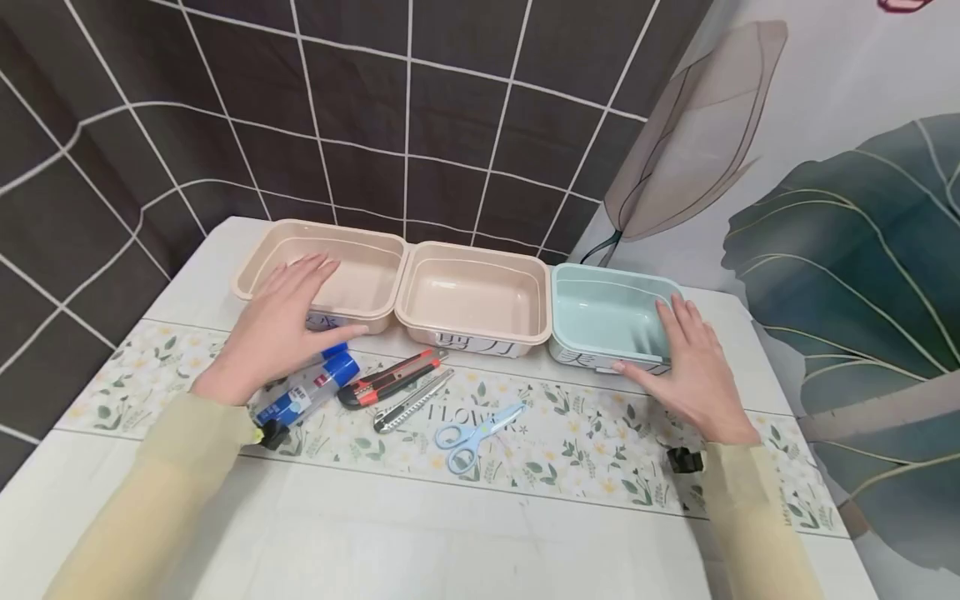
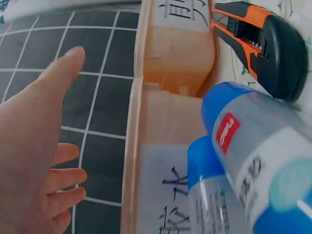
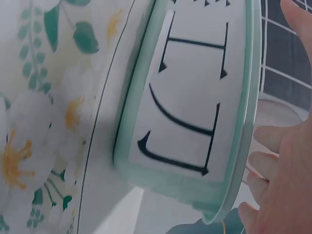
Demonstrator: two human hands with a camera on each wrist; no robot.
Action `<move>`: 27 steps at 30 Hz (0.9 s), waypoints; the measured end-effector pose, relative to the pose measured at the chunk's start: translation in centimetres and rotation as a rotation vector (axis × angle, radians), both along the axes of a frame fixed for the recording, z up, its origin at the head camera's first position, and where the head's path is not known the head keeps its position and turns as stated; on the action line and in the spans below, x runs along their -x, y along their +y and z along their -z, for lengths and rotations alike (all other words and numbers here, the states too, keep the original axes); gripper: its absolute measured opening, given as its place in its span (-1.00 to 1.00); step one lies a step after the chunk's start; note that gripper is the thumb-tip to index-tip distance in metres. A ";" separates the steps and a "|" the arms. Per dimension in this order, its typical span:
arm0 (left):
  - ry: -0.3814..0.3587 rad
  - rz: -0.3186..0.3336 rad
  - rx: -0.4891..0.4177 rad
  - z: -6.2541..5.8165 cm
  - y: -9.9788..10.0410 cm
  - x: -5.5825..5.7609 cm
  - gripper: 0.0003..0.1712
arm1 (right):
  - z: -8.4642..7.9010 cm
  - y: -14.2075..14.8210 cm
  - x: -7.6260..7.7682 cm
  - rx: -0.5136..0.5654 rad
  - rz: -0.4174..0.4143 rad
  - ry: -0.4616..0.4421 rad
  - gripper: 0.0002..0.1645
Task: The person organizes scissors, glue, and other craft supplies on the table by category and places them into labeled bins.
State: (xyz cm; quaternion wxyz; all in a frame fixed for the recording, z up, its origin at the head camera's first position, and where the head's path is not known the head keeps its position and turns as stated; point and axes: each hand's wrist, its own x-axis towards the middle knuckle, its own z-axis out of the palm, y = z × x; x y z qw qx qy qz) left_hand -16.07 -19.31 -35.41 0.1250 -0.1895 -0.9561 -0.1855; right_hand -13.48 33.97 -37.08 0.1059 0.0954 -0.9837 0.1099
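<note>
My left hand (image 1: 281, 321) is spread over the left end of a beige plastic box (image 1: 367, 279), its thumb pointing across the front rim. Below that hand lie two blue-capped glue bottles (image 2: 258, 146), one partly hidden behind the other in the head view. At the right end of a mint-green box (image 1: 607, 312), my right hand (image 1: 697, 375) stands with fingers extended and thumb near the front rim. Neither hand holds anything. Between them lie a red-and-black utility knife (image 1: 392, 379), a slimmer silver-and-black utility knife (image 1: 414, 402) and light blue scissors (image 1: 476, 435).
A second beige box (image 1: 472, 292) stands between the other two, forming a row at the back of the white table (image 1: 420, 533). Handwritten labels (image 1: 476, 342) mark the box fronts. Behind hangs a dark gridded curtain (image 1: 360, 108); a leaf-patterned one (image 1: 862, 250) is at right.
</note>
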 end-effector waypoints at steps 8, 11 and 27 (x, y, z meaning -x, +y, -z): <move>0.026 -0.023 -0.210 -0.4 -2.3 -2.2 0.05 | 0.2 1.5 -0.5 0.031 0.043 -0.013 0.20; -0.004 -0.049 -0.227 -0.3 -3.1 -3.1 0.00 | 0.5 2.1 -0.7 0.028 0.051 -0.020 0.20; -0.231 -0.164 -0.106 2.2 -7.6 -5.4 -0.10 | 1.4 3.3 -0.9 -0.007 0.043 -0.055 0.19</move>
